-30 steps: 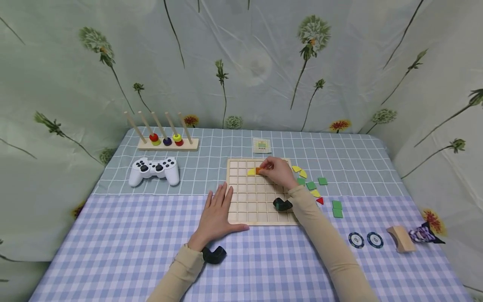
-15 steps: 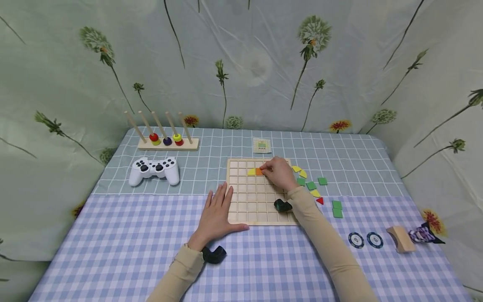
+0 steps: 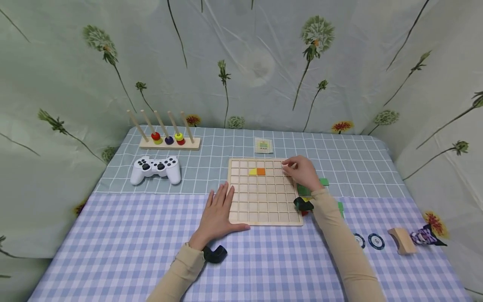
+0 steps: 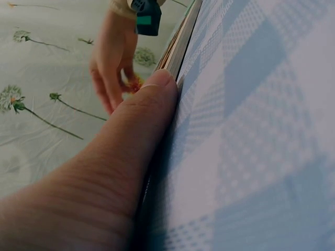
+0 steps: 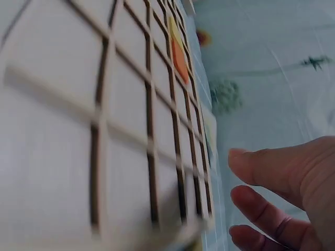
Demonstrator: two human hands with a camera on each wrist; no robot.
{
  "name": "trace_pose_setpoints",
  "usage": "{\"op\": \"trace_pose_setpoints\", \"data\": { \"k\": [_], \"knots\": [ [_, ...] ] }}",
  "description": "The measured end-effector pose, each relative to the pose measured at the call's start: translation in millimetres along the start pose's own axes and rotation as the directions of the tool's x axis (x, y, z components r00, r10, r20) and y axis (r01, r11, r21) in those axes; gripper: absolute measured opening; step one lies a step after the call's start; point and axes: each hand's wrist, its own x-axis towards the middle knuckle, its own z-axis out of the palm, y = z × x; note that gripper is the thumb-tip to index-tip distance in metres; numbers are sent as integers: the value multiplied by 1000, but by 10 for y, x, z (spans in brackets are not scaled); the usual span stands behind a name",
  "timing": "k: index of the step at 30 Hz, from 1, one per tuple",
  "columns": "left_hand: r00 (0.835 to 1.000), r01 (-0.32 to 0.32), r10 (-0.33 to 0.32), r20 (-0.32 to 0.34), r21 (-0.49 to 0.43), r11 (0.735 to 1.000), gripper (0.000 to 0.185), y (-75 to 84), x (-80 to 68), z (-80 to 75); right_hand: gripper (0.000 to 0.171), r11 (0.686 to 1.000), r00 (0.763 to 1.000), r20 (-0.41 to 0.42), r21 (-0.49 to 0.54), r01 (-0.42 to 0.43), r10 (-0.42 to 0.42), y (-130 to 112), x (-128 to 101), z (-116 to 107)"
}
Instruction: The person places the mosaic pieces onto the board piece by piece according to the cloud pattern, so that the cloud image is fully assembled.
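A wooden grid board [image 3: 264,207] lies mid-table. In one of its back rows sit a yellow piece [image 3: 252,172] and an orange square tile [image 3: 261,171], side by side. My left hand [image 3: 214,214] rests with spread fingers at the board's left edge, its thumb along the front edge. Above the board's back right corner is my right hand [image 3: 304,173], fingers loosely bent; the right wrist view shows nothing between thumb [image 5: 246,164] and fingers. Green tiles [image 3: 304,190], another green tile [image 3: 324,181] and a red piece [image 3: 304,213] lie beside the board, partly hidden by my right arm.
Behind the board lies a small pattern card [image 3: 263,145]. At the left are a white game controller [image 3: 156,168] and a peg stand [image 3: 170,144] with coloured beads. Poker chips [image 3: 376,241], a wooden arch block [image 3: 402,240] and a purple-and-black item [image 3: 424,236] lie at the right.
My right hand has let go of the orange tile, which stays beside the yellow piece, and has moved right to the board's edge. The left hand has stayed put.
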Motion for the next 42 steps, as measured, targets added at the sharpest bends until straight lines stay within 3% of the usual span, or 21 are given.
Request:
{"op": "trace_pose_setpoints", "data": {
  "k": [9, 15, 22, 31, 38, 42],
  "knots": [
    [1000, -6, 6, 7, 6, 1000, 123, -13, 2, 4, 23, 995, 996, 47, -79, -66, 70, 285, -73, -251],
    [1000, -4, 4, 5, 2, 1000, 123, -4, 3, 4, 24, 991, 995, 81, -124, -51, 62, 364, -99, -253],
    [1000, -12, 12, 10, 0, 1000, 123, -8, 9, 17, 24, 986, 993, 62, -144, -86, 96, 394, -79, -225],
    [1000, -17, 17, 9, 0, 1000, 123, -26, 16, 11, 19, 982, 982, -1, 7, -189, 189, 364, -51, -239],
    [1000, -17, 17, 5, 1, 1000, 123, -28, 19, 19, 21, 991, 985, -112, 34, -128, 131, 344, -67, -189],
    [1000, -14, 14, 3, 7, 1000, 123, -30, 20, 25, 24, 996, 989, -130, 69, -60, 69, 236, -73, -104]
  ]
}}
